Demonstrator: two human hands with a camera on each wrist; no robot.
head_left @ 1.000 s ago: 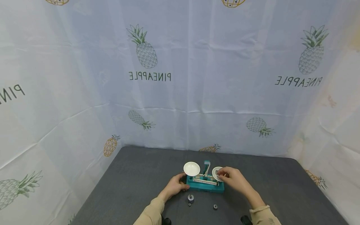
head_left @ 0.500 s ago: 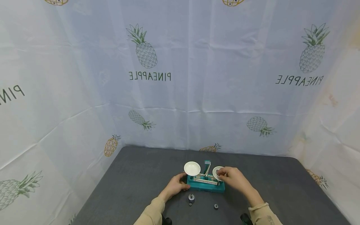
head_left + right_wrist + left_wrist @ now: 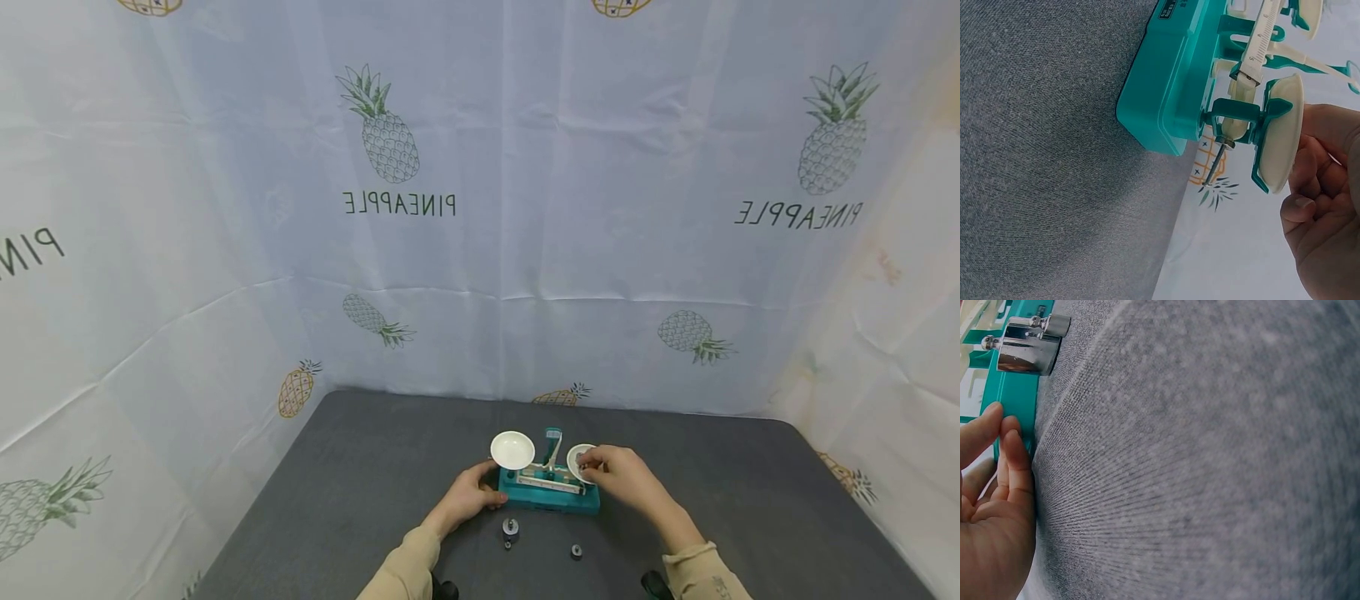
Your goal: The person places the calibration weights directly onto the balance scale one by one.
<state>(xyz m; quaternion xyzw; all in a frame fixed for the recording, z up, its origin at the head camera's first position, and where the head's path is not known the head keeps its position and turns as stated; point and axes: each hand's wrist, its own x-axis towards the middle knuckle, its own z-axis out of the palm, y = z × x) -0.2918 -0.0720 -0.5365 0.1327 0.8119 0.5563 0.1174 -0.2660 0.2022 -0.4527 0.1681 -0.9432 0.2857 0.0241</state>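
Note:
A teal balance scale point(image 3: 550, 497) stands on the dark table, with a white left pan point(image 3: 512, 450) and a white right pan point(image 3: 573, 452). My left hand point(image 3: 462, 498) grips the left end of its base; the left wrist view shows thumb and fingertips against the teal edge. Over the right pan, my right hand point(image 3: 626, 477) pinches a small grey metal weight point(image 3: 581, 458) at its fingertips. In the right wrist view the pan's rim hides the fingertips and the weight. Nothing shows in the left pan.
In front of the scale stand a larger metal weight point(image 3: 511, 528) and a tiny one point(image 3: 507, 546) close by. Another small weight point(image 3: 576, 552) stands to their right. A pineapple-print curtain point(image 3: 480, 250) surrounds the grey tabletop point(image 3: 390, 450).

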